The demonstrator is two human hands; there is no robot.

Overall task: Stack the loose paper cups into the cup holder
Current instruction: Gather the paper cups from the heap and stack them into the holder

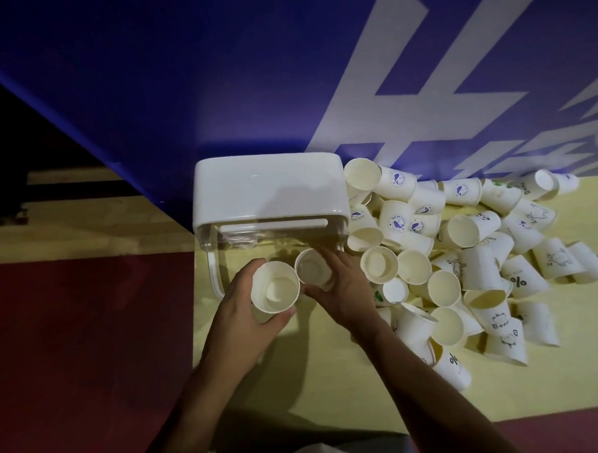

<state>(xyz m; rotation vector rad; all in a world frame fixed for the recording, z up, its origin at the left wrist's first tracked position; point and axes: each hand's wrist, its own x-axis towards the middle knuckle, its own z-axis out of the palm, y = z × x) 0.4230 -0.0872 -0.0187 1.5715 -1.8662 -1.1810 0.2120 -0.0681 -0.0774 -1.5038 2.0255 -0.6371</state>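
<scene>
Now one paper cup (275, 287) is clasped mouth-up in the left grip (239, 307) and a second cup (313, 271) is held by the curled right grip (345, 289), just before the cup holder (267, 190), seemingly to be nested; loose cups (477, 270) are heaped alongside.

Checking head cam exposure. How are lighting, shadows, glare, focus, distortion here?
Head view: dim overall, floor at left near black; a small glint on the cup holder lid, no blown glare; left hand gripping the near cup and right hand gripping the far cup cast soft shadows on the yellow mat; prints on the loose cups readable, so focus holds; wall edges slant, consistent with the wide lens.
</scene>
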